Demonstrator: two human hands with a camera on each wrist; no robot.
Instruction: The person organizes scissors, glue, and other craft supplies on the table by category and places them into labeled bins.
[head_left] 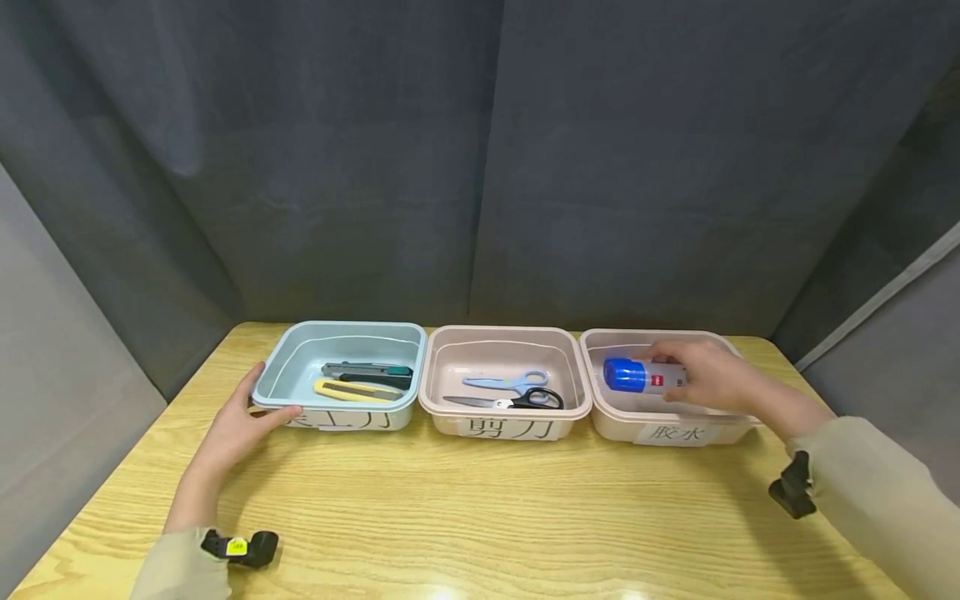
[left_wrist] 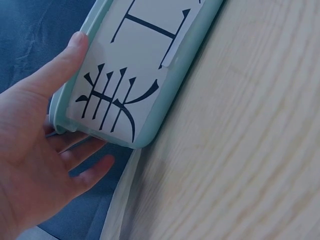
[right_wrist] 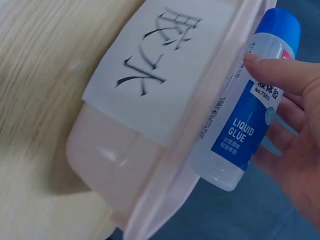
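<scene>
a pale wooden table (head_left: pixel 450 508) stands against dark grey curtains (head_left: pixel 480 167). on the left, the left hand (head_left: pixel 236 425) rests with loose, straight fingers on the near corner of the blue bin (head_left: pixel 296 379), which holds two box cutters (head_left: pixel 363 382). the middle pink bin (head_left: pixel 502 417) holds scissors (head_left: pixel 510 392). over the right pink bin (head_left: pixel 637 421), labelled 胶水, the right hand (head_left: pixel 712 379) grips a bottle (head_left: pixel 641 375) reading "liquid glue".

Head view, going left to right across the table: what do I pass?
Left hand → blue bin with utility knives → middle pink bin with scissors → right pink bin → glue bottle → right hand.
</scene>
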